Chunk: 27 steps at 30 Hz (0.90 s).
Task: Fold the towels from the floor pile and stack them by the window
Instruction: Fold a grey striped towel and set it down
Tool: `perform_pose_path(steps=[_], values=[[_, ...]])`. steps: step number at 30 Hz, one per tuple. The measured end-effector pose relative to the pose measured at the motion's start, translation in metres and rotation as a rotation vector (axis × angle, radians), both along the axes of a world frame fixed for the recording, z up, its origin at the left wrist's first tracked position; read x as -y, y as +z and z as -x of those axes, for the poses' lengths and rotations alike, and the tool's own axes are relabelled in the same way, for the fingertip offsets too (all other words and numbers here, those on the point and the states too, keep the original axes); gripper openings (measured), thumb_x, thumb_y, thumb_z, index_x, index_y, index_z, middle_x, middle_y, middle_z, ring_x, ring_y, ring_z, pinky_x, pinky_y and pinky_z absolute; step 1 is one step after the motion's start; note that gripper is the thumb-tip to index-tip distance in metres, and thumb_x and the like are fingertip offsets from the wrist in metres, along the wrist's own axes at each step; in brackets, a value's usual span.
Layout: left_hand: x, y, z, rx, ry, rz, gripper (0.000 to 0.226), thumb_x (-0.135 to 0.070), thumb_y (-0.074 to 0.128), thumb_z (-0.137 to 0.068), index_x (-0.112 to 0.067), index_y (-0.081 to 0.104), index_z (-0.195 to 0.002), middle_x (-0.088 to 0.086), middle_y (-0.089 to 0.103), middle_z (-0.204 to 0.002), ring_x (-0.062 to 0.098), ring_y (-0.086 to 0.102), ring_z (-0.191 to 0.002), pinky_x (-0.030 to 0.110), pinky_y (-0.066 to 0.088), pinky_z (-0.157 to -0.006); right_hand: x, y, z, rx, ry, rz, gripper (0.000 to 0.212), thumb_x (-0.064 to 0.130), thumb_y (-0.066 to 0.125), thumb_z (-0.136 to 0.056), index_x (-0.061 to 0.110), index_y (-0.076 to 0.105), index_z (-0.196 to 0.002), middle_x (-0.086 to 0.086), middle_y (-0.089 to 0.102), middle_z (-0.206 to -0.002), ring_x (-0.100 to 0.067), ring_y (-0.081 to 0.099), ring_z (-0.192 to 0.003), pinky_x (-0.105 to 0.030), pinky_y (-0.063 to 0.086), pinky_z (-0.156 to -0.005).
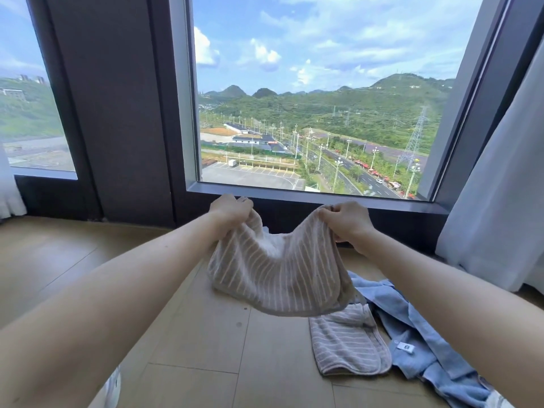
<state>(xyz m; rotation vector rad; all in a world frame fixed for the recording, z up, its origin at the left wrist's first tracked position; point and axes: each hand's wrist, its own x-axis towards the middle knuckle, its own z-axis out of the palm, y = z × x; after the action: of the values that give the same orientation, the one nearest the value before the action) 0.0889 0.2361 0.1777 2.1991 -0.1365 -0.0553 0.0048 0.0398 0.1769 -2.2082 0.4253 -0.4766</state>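
Observation:
A beige towel with thin white stripes (282, 275) hangs in the air in front of the window (312, 113), sagging in the middle. My left hand (231, 210) grips its upper left corner and my right hand (347, 220) grips its upper right corner, both just below the window sill (309, 194). Under it on the wooden floor (206, 348) lies a second striped towel (348, 346), greyer in tone and roughly folded. A blue cloth (418, 340) with a small white label lies crumpled beside it on the right.
A white curtain (500, 201) hangs at the right, reaching the floor. A dark pillar (112, 113) separates the two window panes. A strip of white curtain (8, 187) shows at the far left. Part of my clothing (112, 390) appears at the bottom left.

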Motion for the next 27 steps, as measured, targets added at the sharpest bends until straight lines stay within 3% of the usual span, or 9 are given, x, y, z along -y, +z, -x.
perform_pose_path(steps=[2, 4, 7, 11, 14, 16, 21, 24, 27], values=[[-0.001, -0.002, -0.003, -0.039, 0.003, 0.059, 0.027, -0.03, 0.043, -0.095, -0.009, 0.058, -0.085, 0.003, 0.052, -0.083, 0.015, 0.046, -0.065, 0.025, 0.038, -0.055, 0.0, -0.001, 0.0, -0.035, -0.052, -0.1, 0.024, 0.026, 0.059, -0.089, 0.007, 0.065, -0.076, -0.007, 0.061, -0.079, -0.021, 0.062, -0.071, -0.032, 0.058, -0.064], [-0.001, -0.003, -0.005, -0.072, -0.005, 0.135, 0.032, -0.032, 0.045, -0.095, -0.007, 0.061, -0.106, 0.007, 0.06, -0.104, 0.021, 0.056, -0.083, 0.03, 0.048, -0.073, -0.001, -0.001, 0.002, -0.045, -0.054, -0.118, 0.022, 0.026, 0.059, -0.089, 0.011, 0.061, -0.074, -0.005, 0.06, -0.078, -0.018, 0.061, -0.067, -0.027, 0.055, -0.058], [0.001, -0.002, -0.002, -0.105, -0.006, 0.248, 0.042, -0.039, 0.046, -0.094, -0.005, 0.056, -0.118, 0.014, 0.06, -0.115, 0.028, 0.059, -0.102, 0.04, 0.048, -0.095, -0.004, -0.001, 0.004, -0.019, -0.018, -0.166, 0.017, 0.026, 0.059, -0.09, 0.011, 0.06, -0.082, -0.004, 0.059, -0.079, -0.018, 0.061, -0.069, -0.027, 0.056, -0.061], [0.008, 0.001, 0.006, -0.128, -0.024, 0.364, 0.048, -0.044, 0.043, -0.093, -0.009, 0.053, -0.124, 0.013, 0.061, -0.114, 0.029, 0.061, -0.102, 0.041, 0.05, -0.093, -0.011, 0.0, 0.002, 0.043, 0.029, -0.194, 0.016, 0.027, 0.058, -0.091, 0.012, 0.059, -0.085, -0.004, 0.058, -0.08, -0.023, 0.064, -0.081, -0.032, 0.058, -0.073], [0.014, 0.002, 0.011, -0.126, -0.105, 0.405, 0.031, -0.041, 0.044, -0.096, -0.013, 0.058, -0.102, 0.007, 0.061, -0.087, 0.02, 0.06, -0.075, 0.032, 0.052, -0.071, -0.017, 0.0, 0.0, 0.081, 0.071, -0.214, 0.019, 0.029, 0.058, -0.091, 0.01, 0.06, -0.091, -0.006, 0.061, -0.086, -0.022, 0.063, -0.083, -0.031, 0.057, -0.075], [0.017, 0.003, 0.017, -0.113, -0.171, 0.423, 0.024, -0.035, 0.047, -0.097, -0.015, 0.057, -0.089, 0.004, 0.057, -0.077, 0.016, 0.056, -0.066, 0.028, 0.051, -0.065, -0.021, 0.0, -0.002, 0.106, 0.098, -0.244, 0.021, 0.029, 0.059, -0.091, 0.009, 0.061, -0.092, -0.012, 0.065, -0.094, -0.025, 0.065, -0.088, -0.034, 0.057, -0.08], [0.021, 0.002, 0.021, -0.015, -0.247, 0.341, 0.016, -0.031, 0.051, -0.096, -0.018, 0.053, -0.105, 0.002, 0.058, -0.095, 0.023, 0.06, -0.093, 0.038, 0.052, -0.088, -0.031, -0.005, -0.006, 0.112, 0.175, -0.224, 0.02, 0.03, 0.06, -0.09, 0.011, 0.064, -0.09, -0.018, 0.068, -0.097, -0.029, 0.067, -0.09, -0.04, 0.057, -0.083], [0.024, 0.001, 0.024, 0.041, -0.287, 0.249, 0.024, -0.031, 0.049, -0.096, -0.016, 0.055, -0.113, 0.0, 0.057, -0.096, 0.021, 0.058, -0.097, 0.037, 0.05, -0.09, -0.036, -0.006, -0.007, 0.105, 0.178, -0.188, 0.025, 0.034, 0.059, -0.09, 0.01, 0.065, -0.089, -0.018, 0.069, -0.094, -0.031, 0.068, -0.088, -0.043, 0.056, -0.085], [0.028, -0.001, 0.026, 0.061, -0.326, 0.195, 0.033, -0.034, 0.044, -0.098, -0.012, 0.054, -0.121, 0.003, 0.059, -0.101, 0.021, 0.057, -0.097, 0.034, 0.047, -0.085, -0.041, -0.003, -0.006, 0.085, 0.202, -0.219, 0.035, 0.039, 0.049, -0.095, 0.008, 0.065, -0.087, -0.015, 0.069, -0.089, -0.026, 0.068, -0.081, -0.036, 0.057, -0.079]])
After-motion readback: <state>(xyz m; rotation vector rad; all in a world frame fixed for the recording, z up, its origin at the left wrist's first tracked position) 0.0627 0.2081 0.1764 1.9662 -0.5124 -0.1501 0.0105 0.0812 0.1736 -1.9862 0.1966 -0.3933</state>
